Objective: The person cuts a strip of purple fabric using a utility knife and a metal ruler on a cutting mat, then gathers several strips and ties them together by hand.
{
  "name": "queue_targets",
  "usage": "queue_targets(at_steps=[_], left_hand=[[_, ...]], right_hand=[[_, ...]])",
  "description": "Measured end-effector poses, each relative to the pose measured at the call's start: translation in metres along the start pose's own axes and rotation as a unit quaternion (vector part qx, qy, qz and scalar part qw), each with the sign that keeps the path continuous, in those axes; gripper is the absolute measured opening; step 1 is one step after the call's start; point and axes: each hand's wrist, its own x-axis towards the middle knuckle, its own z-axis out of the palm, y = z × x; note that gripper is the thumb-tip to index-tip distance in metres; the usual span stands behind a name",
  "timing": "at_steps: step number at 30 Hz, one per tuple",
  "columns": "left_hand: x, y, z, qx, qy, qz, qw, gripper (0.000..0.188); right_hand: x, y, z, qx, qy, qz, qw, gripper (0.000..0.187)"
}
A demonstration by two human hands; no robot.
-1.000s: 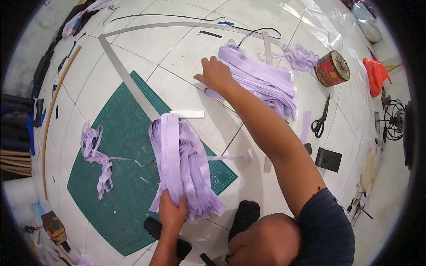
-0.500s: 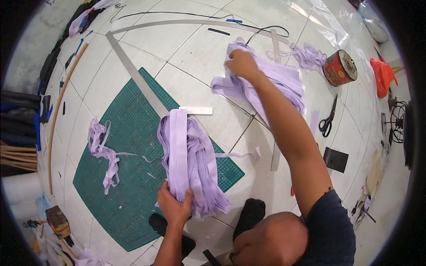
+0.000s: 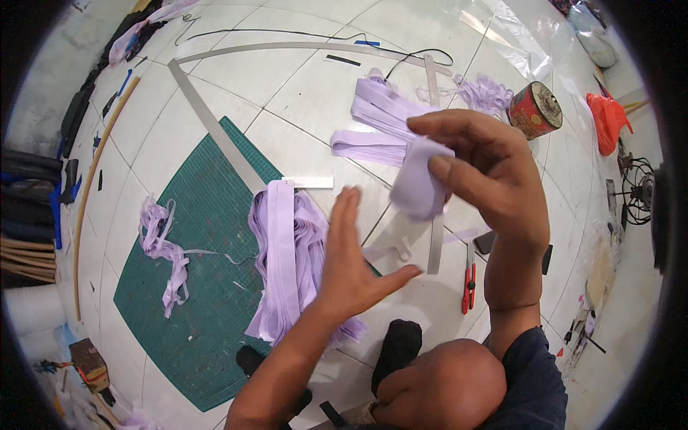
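Raised toward me, my right hand [image 3: 494,168] pinches a lilac fabric strip [image 3: 421,183] between thumb and fingers; the cloth is blurred by motion. My left hand [image 3: 352,269] is off the floor, empty, its fingers stretched and thumb spread. Beside it lies a thick stack of lilac fabric strips [image 3: 283,251] on the green cutting mat [image 3: 190,337]. Another lilac strip bundle [image 3: 376,118] rests on the tiles beyond my right hand, which hides part of it.
A long metal ruler [image 3: 215,129] crosses the mat's far corner. Tangled lilac offcuts [image 3: 165,251] lie at left. At right are a red cutter [image 3: 469,279], a metal strip [image 3: 436,247], a rusty red can [image 3: 534,111] and a red plastic bag [image 3: 608,123]. A wooden stick [image 3: 100,172] lies far left.
My right hand has come up and nearer from the far bundle with a strip. My left hand has let go of the near stack and moved up and right. The red cutter now shows.
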Motion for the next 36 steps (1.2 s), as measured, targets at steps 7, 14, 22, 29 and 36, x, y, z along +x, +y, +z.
queue_targets(at_steps=[7, 14, 22, 29, 36], left_hand=[[-0.002, 0.022, -0.025, -0.140, -0.001, -0.172, 0.975, 0.061], [-0.094, 0.017, -0.105, 0.050, 0.056, -0.355, 0.932, 0.044], [-0.154, -0.073, -0.071, 0.286, -0.031, -0.451, 0.845, 0.058], [-0.152, -0.070, -0.074, 0.278, -0.030, -0.414, 0.866, 0.062], [-0.159, -0.070, -0.075, 0.252, 0.013, -0.407, 0.878, 0.061]], right_hand=[[0.040, -0.026, 0.023, 0.181, -0.090, -0.095, 0.975, 0.045], [0.076, 0.093, 0.103, 0.299, -0.111, 0.082, 0.944, 0.037], [0.079, 0.216, 0.164, -0.115, -0.141, -0.007, 0.983, 0.042], [0.190, 0.236, 0.034, -0.386, 0.064, -0.005, 0.920, 0.028], [0.241, 0.270, -0.022, -0.627, 0.066, 0.012, 0.776, 0.036]])
